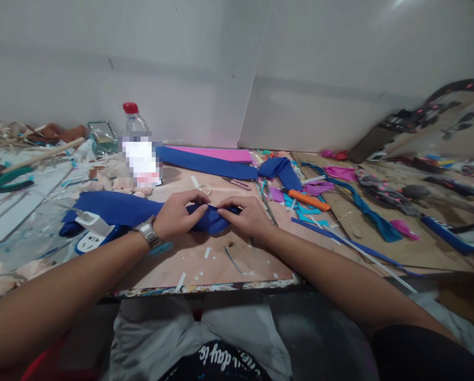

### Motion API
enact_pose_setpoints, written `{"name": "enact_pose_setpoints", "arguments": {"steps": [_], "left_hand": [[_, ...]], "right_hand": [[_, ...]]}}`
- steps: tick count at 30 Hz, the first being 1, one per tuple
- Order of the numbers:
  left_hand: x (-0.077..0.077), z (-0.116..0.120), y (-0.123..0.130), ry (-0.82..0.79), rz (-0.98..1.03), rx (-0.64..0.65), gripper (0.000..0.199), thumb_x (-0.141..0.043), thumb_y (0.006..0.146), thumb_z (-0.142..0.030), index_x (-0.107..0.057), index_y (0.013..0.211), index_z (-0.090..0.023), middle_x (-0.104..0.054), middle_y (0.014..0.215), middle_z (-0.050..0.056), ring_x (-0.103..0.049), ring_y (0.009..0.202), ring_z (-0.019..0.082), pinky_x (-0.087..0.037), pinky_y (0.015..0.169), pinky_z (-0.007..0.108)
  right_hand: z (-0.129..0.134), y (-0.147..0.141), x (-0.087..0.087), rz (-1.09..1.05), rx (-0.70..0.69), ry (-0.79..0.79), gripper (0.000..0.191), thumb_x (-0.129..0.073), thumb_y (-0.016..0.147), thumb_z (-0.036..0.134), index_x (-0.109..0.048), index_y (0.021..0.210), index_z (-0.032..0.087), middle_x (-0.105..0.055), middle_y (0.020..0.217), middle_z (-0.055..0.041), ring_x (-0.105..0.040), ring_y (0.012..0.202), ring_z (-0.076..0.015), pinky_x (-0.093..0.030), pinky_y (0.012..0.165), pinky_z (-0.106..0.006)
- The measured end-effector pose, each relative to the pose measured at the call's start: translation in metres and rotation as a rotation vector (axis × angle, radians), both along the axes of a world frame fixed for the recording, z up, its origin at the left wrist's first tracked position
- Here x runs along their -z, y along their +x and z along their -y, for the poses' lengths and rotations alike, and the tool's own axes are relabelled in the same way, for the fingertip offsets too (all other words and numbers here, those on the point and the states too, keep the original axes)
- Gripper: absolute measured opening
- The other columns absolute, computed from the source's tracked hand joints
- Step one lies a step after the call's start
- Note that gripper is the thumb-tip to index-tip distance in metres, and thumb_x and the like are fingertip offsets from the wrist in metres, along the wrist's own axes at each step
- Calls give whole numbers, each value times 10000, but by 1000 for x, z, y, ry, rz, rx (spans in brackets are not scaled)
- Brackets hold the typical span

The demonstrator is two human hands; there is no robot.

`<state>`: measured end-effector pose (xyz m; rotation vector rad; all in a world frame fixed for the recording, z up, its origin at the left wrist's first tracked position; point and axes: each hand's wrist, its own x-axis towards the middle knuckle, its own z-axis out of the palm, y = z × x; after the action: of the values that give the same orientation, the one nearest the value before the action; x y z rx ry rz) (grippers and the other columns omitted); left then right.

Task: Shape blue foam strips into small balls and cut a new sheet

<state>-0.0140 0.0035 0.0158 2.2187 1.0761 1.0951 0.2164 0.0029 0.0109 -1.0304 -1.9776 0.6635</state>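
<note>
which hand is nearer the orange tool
Right. The right hand pinches blue fabric to the left of the orange tool; the left hand pinches that fabric farther left.

The worktop (193, 270) over there is cluttered: a red-capped bottle (137, 125) stands near its back edge, a pink strip (224, 154) along it, white snippets (207, 253) toward the front edge, part of a blue cloth (112, 208) left of the middle.

Silver wristwatch (149, 233), black top (183, 369), white lettering (223, 358), grey bottoms (153, 336)
</note>
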Motion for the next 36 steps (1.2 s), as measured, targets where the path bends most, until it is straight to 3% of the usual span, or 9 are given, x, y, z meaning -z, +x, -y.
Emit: {"name": "enact_pose_setpoints", "arguments": {"steps": [16, 22, 29, 36], "left_hand": [[0, -2, -1, -4, 34, -59, 175, -563, 942, -292, -702, 968, -189, -741, 897, 37, -675, 833, 190, -510, 800, 328], [0, 0, 1, -51, -31, -3, 185, -616, 921, -349, -720, 959, -201, -768, 927, 39, -695, 859, 207, -518, 814, 346], [-1, 2, 2, -60, -59, -20, 158, -585, 895, -248, -728, 942, -200, -773, 912, 30, -701, 856, 213, -512, 814, 354], [-2, 3, 3, -67, -53, -5, 171, -626, 917, -334, -736, 923, -204, -775, 913, 36, -697, 847, 203, -520, 828, 347]], "right_hand": [[-1, -1, 1, -27, 12, -18, 103, -737, 848, 229, -809, 914, 196, -814, 884, -43, -754, 814, -192, -577, 798, -298], [0, 1, 0, 25, -13, 8, 112, -725, 870, 239, -810, 934, 202, -817, 895, -40, -756, 808, -190, -578, 800, -298], [1, 0, 0, 50, -9, 54, 111, -723, 871, 224, -811, 937, 208, -816, 896, -37, -758, 818, -190, -576, 808, -295], [2, 0, -2, 64, -23, 48, 116, -717, 876, 208, -812, 942, 204, -816, 906, -41, -759, 823, -187, -569, 816, -298]]}}
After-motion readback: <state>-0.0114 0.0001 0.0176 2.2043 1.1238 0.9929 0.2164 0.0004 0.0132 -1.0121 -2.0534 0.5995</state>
